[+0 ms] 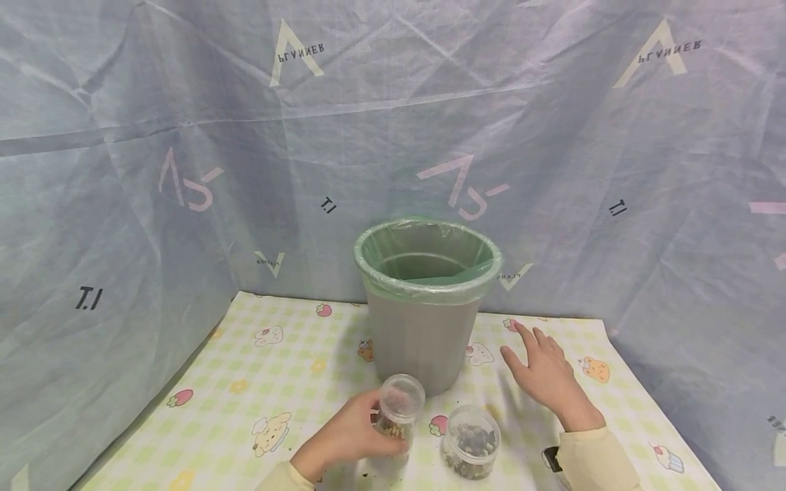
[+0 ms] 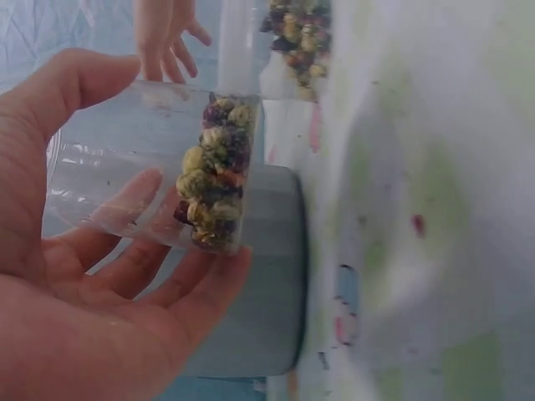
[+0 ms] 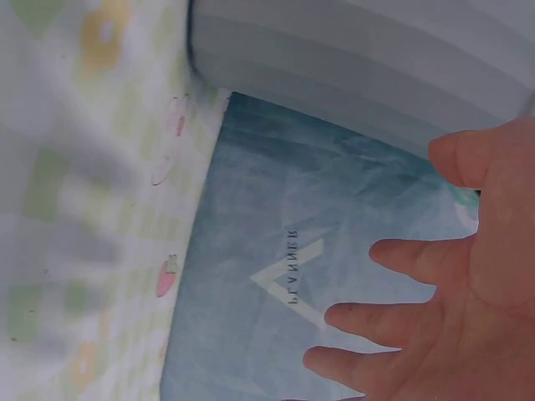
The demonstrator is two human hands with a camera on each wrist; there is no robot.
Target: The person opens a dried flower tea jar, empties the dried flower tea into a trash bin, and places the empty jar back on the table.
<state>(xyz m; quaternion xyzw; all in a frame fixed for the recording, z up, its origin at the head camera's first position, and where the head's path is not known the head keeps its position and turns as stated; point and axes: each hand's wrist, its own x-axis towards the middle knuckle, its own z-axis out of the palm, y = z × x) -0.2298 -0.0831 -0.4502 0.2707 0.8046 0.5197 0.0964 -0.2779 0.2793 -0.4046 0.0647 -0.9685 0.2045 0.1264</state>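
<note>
A clear jar is held roughly upright at the near side of the bin; it is gripped around its wall by the curled fingers and thumb of the left hand. The bottom of the jar is filled with dried flower buds. A wider clear container, partly filled with dark pieces, is placed to the right of the jar on the patterned tablecloth. The right hand is positioned right of the bin, fingers spread and extended, nothing being grasped. The bin rim is covered by a green liner.
</note>
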